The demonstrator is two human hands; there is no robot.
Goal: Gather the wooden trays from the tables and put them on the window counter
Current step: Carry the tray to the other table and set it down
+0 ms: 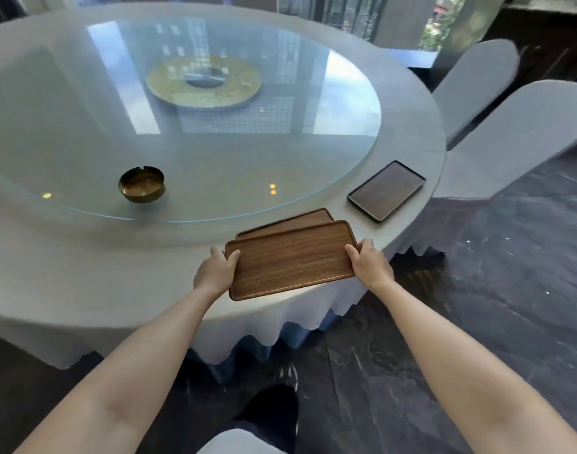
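I hold a brown wooden tray [290, 260] by its two short ends over the near edge of the round table [84, 273]. My left hand [216, 271] grips its left end and my right hand [369, 262] grips its right end. A second wooden tray [290, 222] lies on the tablecloth just behind and partly under the held one. A third, darker tray [387, 190] lies flat further right, near the table's rim.
A glass turntable [215, 152] covers the table's middle, with a brass ashtray [142, 185] on it. Two white-covered chairs [516, 132] stand at the right. Windows [333, 14] run along the far side. Dark marble floor [444, 322] lies right of me.
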